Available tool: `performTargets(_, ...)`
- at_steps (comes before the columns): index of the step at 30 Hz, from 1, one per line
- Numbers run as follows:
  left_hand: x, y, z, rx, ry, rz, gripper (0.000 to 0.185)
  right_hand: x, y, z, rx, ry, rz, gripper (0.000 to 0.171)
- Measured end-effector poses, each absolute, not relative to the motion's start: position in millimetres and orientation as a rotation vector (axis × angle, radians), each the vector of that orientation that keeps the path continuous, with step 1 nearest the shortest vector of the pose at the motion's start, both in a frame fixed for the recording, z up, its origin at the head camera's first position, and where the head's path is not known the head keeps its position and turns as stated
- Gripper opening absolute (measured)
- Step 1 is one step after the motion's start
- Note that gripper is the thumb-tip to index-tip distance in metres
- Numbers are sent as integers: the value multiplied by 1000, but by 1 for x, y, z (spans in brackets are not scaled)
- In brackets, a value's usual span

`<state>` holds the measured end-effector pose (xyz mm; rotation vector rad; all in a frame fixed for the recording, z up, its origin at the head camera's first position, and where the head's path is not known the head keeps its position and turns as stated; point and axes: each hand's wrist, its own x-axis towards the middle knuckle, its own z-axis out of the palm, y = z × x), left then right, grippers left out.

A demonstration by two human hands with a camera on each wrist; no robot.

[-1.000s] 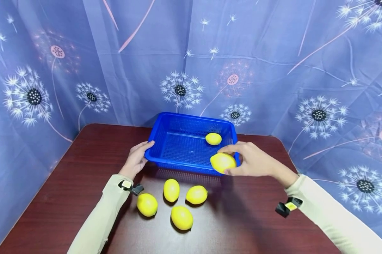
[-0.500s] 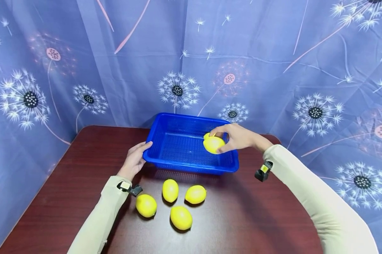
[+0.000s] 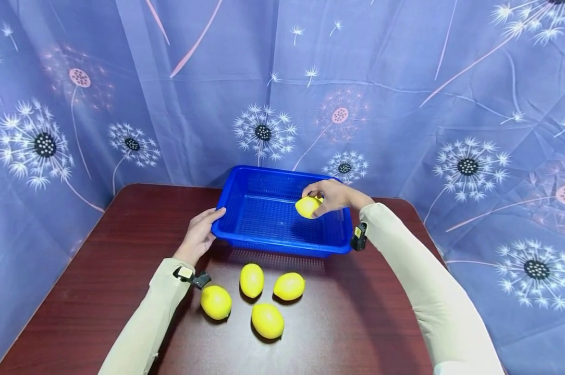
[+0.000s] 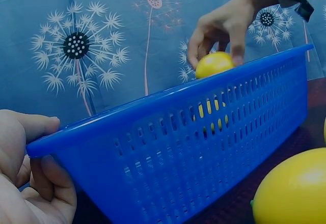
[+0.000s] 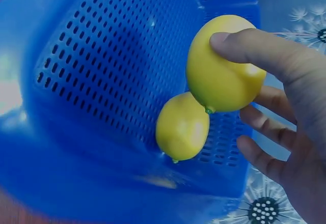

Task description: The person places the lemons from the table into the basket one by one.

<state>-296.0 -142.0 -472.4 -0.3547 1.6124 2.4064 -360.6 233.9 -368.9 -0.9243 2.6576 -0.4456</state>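
A blue perforated plastic basket (image 3: 273, 245) stands toward the back of the table. My left hand (image 3: 199, 235) grips its left rim, thumb on top and fingers curled beneath, as the left wrist view shows. Over the basket's right part, my right hand (image 3: 331, 196) pinches a lemon (image 3: 307, 207) between thumb and fingers. The right wrist view shows this held lemon (image 5: 224, 66) above a second lemon (image 5: 182, 127), which lies inside the basket. From the head camera that second lemon is mostly hidden behind the right hand.
Several lemons lie on the table in front of the basket: one lemon (image 3: 252, 280), another lemon (image 3: 289, 286), a nearer lemon (image 3: 267, 321) and a left lemon (image 3: 216, 302). A blue dandelion-print curtain (image 3: 193, 104) hangs behind the dark wooden table (image 3: 123, 245).
My right hand has carried its lemon leftward and away from me, from the basket's front right rim to over its inside. My left hand keeps its grip on the rim.
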Motion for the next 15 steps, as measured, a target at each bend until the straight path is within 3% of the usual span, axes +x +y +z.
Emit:
performTargets(5, -295, -142, -471, -351, 1593, 2422, 20, -370, 229, -383, -961, 2694, -346, 54)
performTargets(11, -295, -144, -471, -330, 1592, 2410, 31, -376, 224, -394, -784, 2684, -206, 55)
performTargets(15, -296, -143, -470, -345, 1591, 2413, 23, -376, 220, -398, -728, 2679, -78, 55)
